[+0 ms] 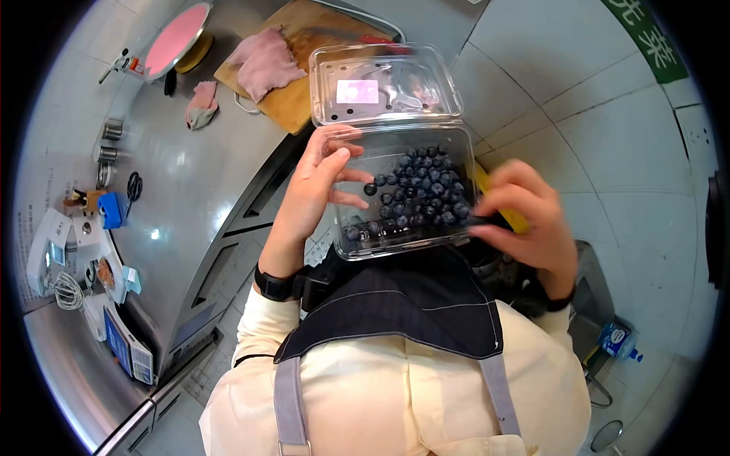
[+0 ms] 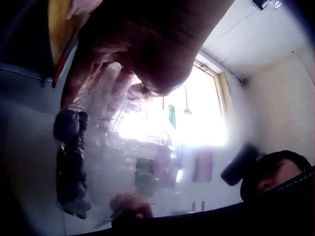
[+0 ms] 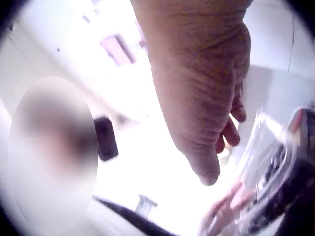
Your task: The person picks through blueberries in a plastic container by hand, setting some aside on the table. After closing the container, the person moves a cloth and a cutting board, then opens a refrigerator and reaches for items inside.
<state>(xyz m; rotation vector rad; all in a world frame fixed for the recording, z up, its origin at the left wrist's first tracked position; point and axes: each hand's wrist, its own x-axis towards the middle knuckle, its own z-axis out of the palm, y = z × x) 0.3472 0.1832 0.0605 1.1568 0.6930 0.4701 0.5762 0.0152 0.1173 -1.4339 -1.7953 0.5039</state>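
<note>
A clear plastic clamshell box (image 1: pixel 391 249) with blueberries (image 1: pixel 430 186) in it is held up in front of the apron. Its hinged lid (image 1: pixel 426 72), bearing a pale label, is folded back away from the body. My left hand (image 1: pixel 313 182) grips the box at its left side, with fingers showing through the clear plastic. In the left wrist view the berries (image 2: pixel 71 162) lie in a dark layer along the box. My right hand (image 1: pixel 532 216), blurred, is at the box's right edge with bent fingers. The right wrist view shows this hand (image 3: pixel 202 98) beside the box (image 3: pixel 263 130), thumb extended, holding nothing visible.
On the steel counter (image 1: pixel 175 167) to the left are a wooden cutting board (image 1: pixel 293 106) with a pink cloth (image 1: pixel 266 62), a cake turntable (image 1: pixel 177 39), scissors (image 1: pixel 134 187) and a scale (image 1: pixel 128 346). A blue-labelled bottle (image 1: pixel 620 342) stands at the lower right.
</note>
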